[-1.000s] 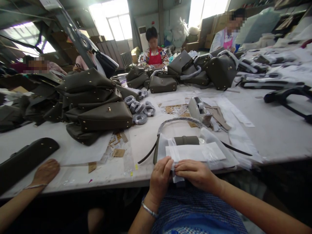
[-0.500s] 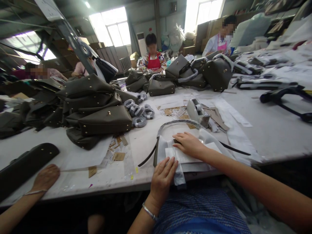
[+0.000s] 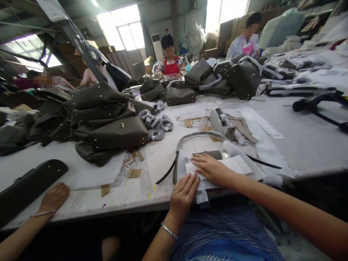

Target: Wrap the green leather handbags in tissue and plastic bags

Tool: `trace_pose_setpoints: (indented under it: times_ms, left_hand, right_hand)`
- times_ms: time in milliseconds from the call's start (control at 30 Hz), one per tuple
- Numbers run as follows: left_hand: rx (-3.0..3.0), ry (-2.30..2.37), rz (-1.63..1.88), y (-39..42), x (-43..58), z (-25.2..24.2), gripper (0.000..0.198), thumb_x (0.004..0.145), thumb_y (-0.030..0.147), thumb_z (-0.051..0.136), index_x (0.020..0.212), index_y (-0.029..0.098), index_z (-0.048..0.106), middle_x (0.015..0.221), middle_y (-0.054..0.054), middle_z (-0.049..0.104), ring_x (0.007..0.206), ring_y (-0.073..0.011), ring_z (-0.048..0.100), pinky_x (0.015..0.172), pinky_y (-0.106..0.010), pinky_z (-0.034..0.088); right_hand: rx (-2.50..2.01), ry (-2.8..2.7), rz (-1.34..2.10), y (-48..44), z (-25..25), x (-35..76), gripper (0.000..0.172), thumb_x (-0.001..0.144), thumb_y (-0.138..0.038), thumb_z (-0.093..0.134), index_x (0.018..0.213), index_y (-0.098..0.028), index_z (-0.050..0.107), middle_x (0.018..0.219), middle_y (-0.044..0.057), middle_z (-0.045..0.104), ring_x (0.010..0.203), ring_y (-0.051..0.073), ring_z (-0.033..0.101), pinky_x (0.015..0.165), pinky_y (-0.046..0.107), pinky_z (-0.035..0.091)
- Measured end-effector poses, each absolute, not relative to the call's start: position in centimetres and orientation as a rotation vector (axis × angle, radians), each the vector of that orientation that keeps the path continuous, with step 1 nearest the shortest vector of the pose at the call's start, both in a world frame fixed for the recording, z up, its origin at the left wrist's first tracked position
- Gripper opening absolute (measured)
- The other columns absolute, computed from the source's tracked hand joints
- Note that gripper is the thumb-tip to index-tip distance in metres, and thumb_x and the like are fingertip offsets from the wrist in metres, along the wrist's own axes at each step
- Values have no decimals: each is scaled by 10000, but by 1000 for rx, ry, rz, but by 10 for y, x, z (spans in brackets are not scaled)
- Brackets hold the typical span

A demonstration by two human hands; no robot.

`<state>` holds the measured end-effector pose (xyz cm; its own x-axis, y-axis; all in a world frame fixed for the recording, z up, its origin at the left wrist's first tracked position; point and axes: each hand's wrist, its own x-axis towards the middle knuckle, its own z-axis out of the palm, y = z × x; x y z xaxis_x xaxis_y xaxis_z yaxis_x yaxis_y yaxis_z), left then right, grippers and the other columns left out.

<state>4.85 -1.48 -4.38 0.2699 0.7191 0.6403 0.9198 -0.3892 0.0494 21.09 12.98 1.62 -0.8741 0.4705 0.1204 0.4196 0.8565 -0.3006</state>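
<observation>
A bag lies flat at the table's front edge, mostly under white wrapping sheets [image 3: 239, 164]. Its wrapped handle [image 3: 199, 133] arches away from me, and a dark strap end [image 3: 166, 174] sticks out on each side. My left hand [image 3: 184, 192] rests on the left part of the sheets, fingers extended and lying flat, a bracelet at the wrist. My right hand [image 3: 213, 168] lies flat on the paper just beyond it, fingers stretched toward the left. Past its fingers a dark grey patch of the bag [image 3: 208, 154] shows uncovered. Neither hand grips anything visible.
Dark bags [image 3: 116, 134] are piled at left, beside coiled wrapped straps [image 3: 156, 134]. A tape dispenser [image 3: 221, 123] stands behind the handle. Another person's hand [image 3: 56, 195] rests at far left near a dark bag [image 3: 32, 186]. More bags [image 3: 241, 79] and people are beyond.
My right hand has slid slightly down and toward me, uncovering more of the dark grey patch. My left hand stays on the sheets. The view has shifted slightly.
</observation>
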Motion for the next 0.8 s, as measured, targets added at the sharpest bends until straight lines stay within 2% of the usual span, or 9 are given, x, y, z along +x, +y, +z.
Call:
trace_pose_setpoints:
  times_ms: [100, 200, 267, 333, 500, 633, 800]
  left_hand:
    - [-2241, -1514, -845, -16, 49, -43, 485, 970, 143, 523, 1447, 186, 446, 1401, -58, 580, 1335, -215, 504, 1087, -393, 484]
    - [-2252, -1529, -843, -17, 49, -44, 494, 966, 180, 546, 1449, 179, 445, 1404, -72, 576, 1337, -224, 502, 1087, -399, 482]
    - [-2252, -1541, -838, -17, 50, -44, 485, 971, 184, 535, 1448, 180, 447, 1404, -76, 575, 1335, -229, 505, 1086, -406, 479]
    - [-2252, -1548, -833, -17, 50, -43, 481, 974, 205, 534, 1447, 184, 449, 1399, -77, 581, 1325, -235, 514, 1076, -416, 483]
    - [-2348, -1596, -807, -19, 48, -27, 543, 948, 269, 581, 1464, 195, 426, 1429, -77, 553, 1339, -250, 495, 1080, -436, 478]
    - [-2486, -1730, -774, -23, 49, -12, 638, 899, 323, 622, 1481, 183, 402, 1508, -79, 461, 1394, -274, 421, 1130, -459, 431]
    - [-2322, -1592, -873, -18, 49, -26, 497, 959, 236, 566, 1444, 221, 458, 1395, -57, 588, 1301, -238, 536, 1067, -427, 494]
  right_hand:
    - [-625, -2721, 386, 104, 16, 235, 470, 974, -365, 563, 1408, -191, 525, 1433, 108, 544, 1365, 272, 448, 1138, 521, 348]
    - [-666, -2671, 319, 86, 15, 244, 649, 903, -520, 634, 1438, -181, 491, 1455, 121, 518, 1394, 297, 403, 1159, 533, 316]
    - [-698, -2670, 262, 80, 14, 243, 702, 874, -547, 657, 1436, -160, 491, 1464, 135, 505, 1400, 313, 389, 1167, 539, 298]
    - [-714, -2679, 218, 78, 11, 241, 696, 869, -504, 676, 1435, -146, 486, 1475, 140, 491, 1405, 318, 378, 1172, 537, 287]
    - [-697, -2745, 138, 78, 3, 244, 728, 814, -272, 742, 1456, -112, 439, 1517, 143, 434, 1422, 318, 345, 1180, 526, 280]
    - [-674, -2735, 116, 80, 1, 243, 747, 805, -250, 749, 1462, -105, 426, 1519, 157, 427, 1430, 321, 330, 1174, 543, 290]
    - [-624, -2670, 119, 72, -1, 247, 699, 839, -154, 696, 1477, -119, 411, 1505, 152, 447, 1430, 311, 337, 1165, 559, 316]
